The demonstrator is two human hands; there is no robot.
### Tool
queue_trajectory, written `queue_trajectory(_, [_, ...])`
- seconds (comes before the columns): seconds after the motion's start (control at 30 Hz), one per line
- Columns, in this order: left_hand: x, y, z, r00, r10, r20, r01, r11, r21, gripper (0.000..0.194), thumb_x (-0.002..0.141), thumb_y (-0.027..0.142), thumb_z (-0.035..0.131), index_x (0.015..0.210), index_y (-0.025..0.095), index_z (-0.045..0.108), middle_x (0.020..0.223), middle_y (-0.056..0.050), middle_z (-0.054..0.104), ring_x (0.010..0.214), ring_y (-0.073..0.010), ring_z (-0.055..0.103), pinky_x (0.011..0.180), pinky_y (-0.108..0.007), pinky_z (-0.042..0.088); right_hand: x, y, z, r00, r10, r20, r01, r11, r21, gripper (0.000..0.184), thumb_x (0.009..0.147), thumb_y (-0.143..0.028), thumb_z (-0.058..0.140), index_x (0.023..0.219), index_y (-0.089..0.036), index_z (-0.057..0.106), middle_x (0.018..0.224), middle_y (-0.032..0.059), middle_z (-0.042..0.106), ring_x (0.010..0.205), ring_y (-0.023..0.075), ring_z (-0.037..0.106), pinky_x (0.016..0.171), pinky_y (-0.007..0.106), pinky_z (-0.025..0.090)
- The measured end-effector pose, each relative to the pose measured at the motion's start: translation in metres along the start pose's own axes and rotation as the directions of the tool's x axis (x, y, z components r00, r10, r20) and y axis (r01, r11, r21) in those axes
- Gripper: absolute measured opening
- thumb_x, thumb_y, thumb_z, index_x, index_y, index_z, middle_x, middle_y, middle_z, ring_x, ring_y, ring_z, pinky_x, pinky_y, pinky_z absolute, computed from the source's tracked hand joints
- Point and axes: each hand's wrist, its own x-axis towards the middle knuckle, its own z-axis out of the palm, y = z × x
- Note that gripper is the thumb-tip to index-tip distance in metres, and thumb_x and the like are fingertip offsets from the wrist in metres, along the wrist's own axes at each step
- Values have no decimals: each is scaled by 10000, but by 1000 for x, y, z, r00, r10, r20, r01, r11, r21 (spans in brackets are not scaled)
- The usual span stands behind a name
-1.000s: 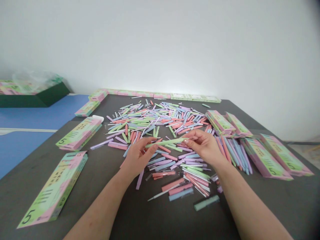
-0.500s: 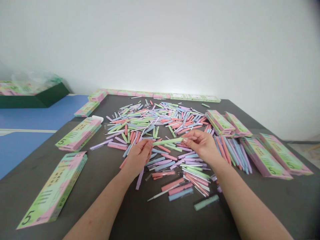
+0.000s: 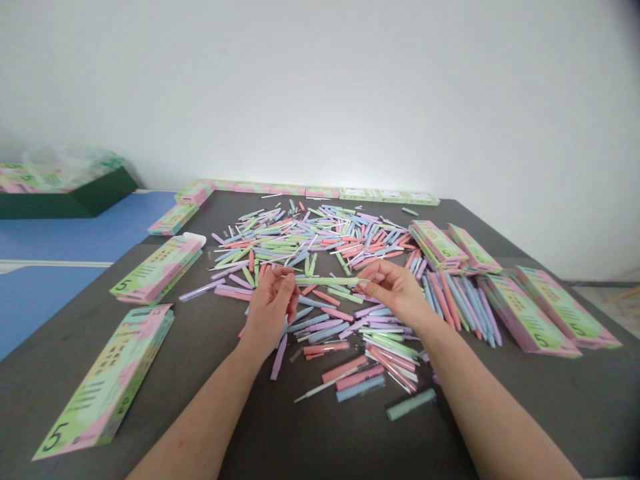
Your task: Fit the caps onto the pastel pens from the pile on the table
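My right hand (image 3: 395, 290) pinches a mint-green pen (image 3: 327, 281) near one end;
thumb and fingertips grip narrowly, keeping it level above the pastel pen pile (image 3: 310, 243); my empty left hand (image 3: 270, 310) stays just beside the pen's far end

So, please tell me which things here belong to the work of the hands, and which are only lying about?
In hand:
right hand holding a pale green pen
left hand beside its end

Lying about:
loose pastel pens
boxes marked 5
green tray
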Motion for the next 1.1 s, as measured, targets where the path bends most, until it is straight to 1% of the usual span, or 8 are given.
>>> queue_trajectory(0.17, [4, -3, -3, 994, 22, -103, -19, 1000, 22, 272, 796, 386, 645, 942, 163, 586, 607, 53, 546, 392, -40, 391, 333, -144, 291, -3, -2, 6, 997, 31, 77, -24, 996, -85, 183, 721, -290, 717, 795, -190, 582, 644, -18, 649, 563, 117, 562, 526, 240, 396])
queue_trajectory(0.27, [3, -2, -3, 991, 47, -127, -41, 998, 52, 294, 800, 396, 638, 972, 159, 607, 586, 59, 531, 385, -37, 375, 335, -146, 275, -5, -1, 9, 992, 41, 116, -23, 988, -153, 158, 742, -256, 689, 858, -189, 604, 665, -17, 665, 591, 125, 592, 560, 245, 424])
queue_trajectory(0.37, [1, 2, -1, 990, 49, -135, -37, 995, 92, 305, 813, 391, 616, 1003, 153, 618, 609, 54, 535, 385, -30, 368, 337, -145, 269, -6, 1, 10, 987, 61, 146, -31, 979, -202, 161, 771, -269, 668, 903, -182, 637, 696, 5, 689, 645, 151, 636, 596, 262, 461])
queue_trajectory(0.6, [-4, 8, 2, 984, 78, -158, -48, 981, 189, 349, 835, 392, 585, 1053, 125, 638, 572, 58, 491, 384, -35, 359, 345, -153, 265, -8, 6, 11, 991, 41, 129, -11, 975, -222, 170, 777, -307, 679, 885, -175, 684, 700, 29, 710, 668, 186, 678, 596, 279, 515])
queue_trajectory(0.7, [-4, 8, 1, 983, 91, -161, -52, 972, 231, 348, 848, 392, 566, 1056, 123, 641, 552, 60, 481, 379, -39, 359, 346, -155, 263, -8, 8, 13, 992, 27, 125, 3, 973, -233, 158, 782, -304, 671, 879, -180, 687, 706, 35, 713, 653, 191, 682, 577, 279, 518])
queue_trajectory(0.8, [-3, 6, -1, 984, 94, -150, -55, 967, 249, 339, 860, 405, 555, 1047, 133, 634, 534, 67, 468, 371, -42, 359, 342, -154, 265, -9, 8, 15, 992, 14, 124, 23, 958, -286, 146, 807, -283, 634, 899, -177, 675, 740, 43, 714, 661, 186, 677, 583, 278, 509])
queue_trajectory(0.93, [1, 0, -5, 985, 103, -139, -76, 979, 191, 304, 845, 418, 589, 1020, 169, 595, 540, 74, 479, 376, -51, 384, 334, -153, 286, -8, 6, 16, 993, -18, 116, 58, 936, -348, 141, 809, -269, 621, 907, -176, 664, 749, 33, 708, 647, 161, 642, 573, 257, 476])
queue_trajectory(1.1, [4, -3, -8, 987, 104, -124, -88, 988, 126, 239, 841, 385, 599, 970, 186, 579, 545, 78, 489, 382, -52, 397, 332, -151, 304, -7, 5, 15, 995, -17, 101, 51, 939, -339, 151, 800, -266, 628, 918, -177, 661, 756, 27, 704, 650, 152, 627, 577, 253, 465])
